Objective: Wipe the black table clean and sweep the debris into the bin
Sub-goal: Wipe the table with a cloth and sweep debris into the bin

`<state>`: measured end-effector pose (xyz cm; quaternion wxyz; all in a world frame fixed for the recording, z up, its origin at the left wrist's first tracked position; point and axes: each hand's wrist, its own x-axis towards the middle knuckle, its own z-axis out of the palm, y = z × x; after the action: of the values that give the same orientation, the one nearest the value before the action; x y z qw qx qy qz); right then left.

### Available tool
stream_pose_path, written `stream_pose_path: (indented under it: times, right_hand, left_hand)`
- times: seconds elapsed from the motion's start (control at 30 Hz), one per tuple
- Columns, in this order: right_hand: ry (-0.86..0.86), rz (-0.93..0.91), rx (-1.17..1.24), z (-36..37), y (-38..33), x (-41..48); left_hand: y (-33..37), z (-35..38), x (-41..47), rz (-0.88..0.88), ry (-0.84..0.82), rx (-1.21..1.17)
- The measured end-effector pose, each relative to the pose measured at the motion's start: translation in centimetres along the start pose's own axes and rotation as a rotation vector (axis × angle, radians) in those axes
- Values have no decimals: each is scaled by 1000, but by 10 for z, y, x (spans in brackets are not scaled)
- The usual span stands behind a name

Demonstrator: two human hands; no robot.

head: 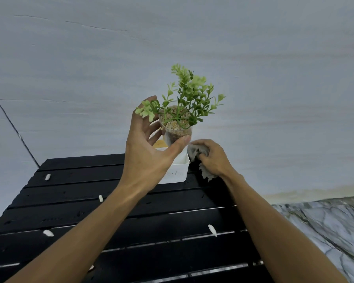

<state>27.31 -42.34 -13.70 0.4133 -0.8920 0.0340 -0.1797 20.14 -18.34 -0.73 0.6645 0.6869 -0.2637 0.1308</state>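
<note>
The black slatted table [74,203] fills the lower left. My left hand [149,148] holds a small potted plant [177,127], a clear cup of pebbles with green sprigs, lifted above the table's far edge. My right hand [213,157] grips a crumpled grey cloth [194,152] pressed on the table's far right corner. A white bin [179,170] sits on the far edge, partly hidden behind my left hand. Small white debris pieces lie on the slats: a scrap at far left [47,177], one mid-table [100,198], and one near the right [212,230].
A pale wall rises right behind the table. Marble-patterned floor [325,225] shows past the table's right edge. Something yellowish [160,143] lies inside the bin. Another white scrap [48,233] sits on the near left slats.
</note>
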Motion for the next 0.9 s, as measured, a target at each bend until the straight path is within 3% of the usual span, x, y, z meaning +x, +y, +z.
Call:
stream_pose_path:
  times: [0.2,0.57,0.67,0.73,0.9]
  right_hand:
    - [-240,51,-40,14,-6,9]
    - [-433,20,20,-23,0,-9]
    - [-369,91,26,-21,-2,-10]
    - [-271,105,-89,-11,2,-5]
    - [-249,10,-390,4,-3,-12]
  left_hand:
    - [3,5,5,-1,-31,10]
    - [15,13,-1,2,-60,28]
    - [19,16,-2,-2,-63,33]
    - [21,18,-1,-3,-64,33]
    - [25,21,-1,-2,-73,39]
